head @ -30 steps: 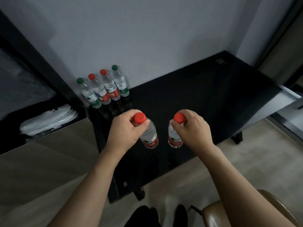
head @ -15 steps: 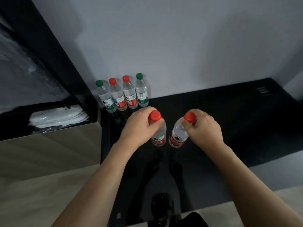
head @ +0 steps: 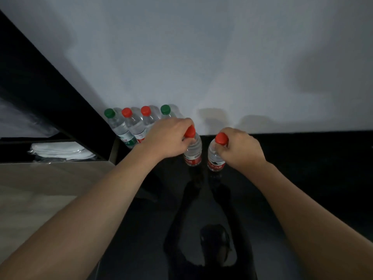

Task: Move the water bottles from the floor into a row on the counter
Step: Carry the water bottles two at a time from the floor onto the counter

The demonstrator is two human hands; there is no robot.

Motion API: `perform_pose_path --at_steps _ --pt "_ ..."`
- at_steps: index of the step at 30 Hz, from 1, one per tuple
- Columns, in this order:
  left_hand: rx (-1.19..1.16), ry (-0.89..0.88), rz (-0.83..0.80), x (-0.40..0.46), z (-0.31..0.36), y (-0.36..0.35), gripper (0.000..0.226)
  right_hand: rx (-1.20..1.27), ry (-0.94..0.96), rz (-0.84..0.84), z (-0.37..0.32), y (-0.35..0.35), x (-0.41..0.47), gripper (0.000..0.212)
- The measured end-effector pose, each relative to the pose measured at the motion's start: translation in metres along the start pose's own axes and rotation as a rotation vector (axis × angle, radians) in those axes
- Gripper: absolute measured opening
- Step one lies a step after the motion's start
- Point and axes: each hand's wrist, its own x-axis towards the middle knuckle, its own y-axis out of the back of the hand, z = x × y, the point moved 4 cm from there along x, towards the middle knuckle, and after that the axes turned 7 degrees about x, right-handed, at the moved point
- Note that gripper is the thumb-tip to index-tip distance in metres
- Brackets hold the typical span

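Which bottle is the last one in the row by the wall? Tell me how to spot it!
Find the black counter against the grey wall. Four bottles stand along the wall at its left end. The last bottle is nearest the left hand, with a green cap, while its neighbour's cap is red.

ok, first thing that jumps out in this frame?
Two hands at centre, each holding a red-capped bottle by the neck over the black counter: left hand on one bottle, right hand on the other. Behind the left hand, four bottles stand in a row against the white wall, caps green, red, red, green.
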Motion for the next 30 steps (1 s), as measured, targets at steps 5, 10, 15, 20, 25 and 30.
perform_pose_path --at_steps 5,10,15,20,25,30 --pt "0.228 -0.023 -0.006 0.052 -0.008 -0.017 0.028 -0.023 0.057 -0.033 0.020 0.001 0.052 0.022" --pt "0.314 0.006 -0.021 0.086 -0.017 -0.032 0.027 0.016 0.086 -0.078 0.029 -0.007 0.092 0.020" --pt "0.330 0.084 -0.029 0.103 -0.030 -0.040 0.025 0.004 0.111 -0.100 0.028 -0.015 0.119 0.023" --pt "0.309 0.174 -0.076 0.101 -0.042 -0.052 0.022 0.041 0.136 -0.099 0.025 -0.023 0.135 0.024" --pt "0.261 0.222 -0.028 0.092 -0.050 -0.062 0.024 0.066 0.160 -0.089 0.022 -0.031 0.146 0.022" --pt "0.255 0.301 0.046 0.086 -0.057 -0.066 0.038 0.124 0.164 -0.097 0.023 -0.034 0.153 0.021"
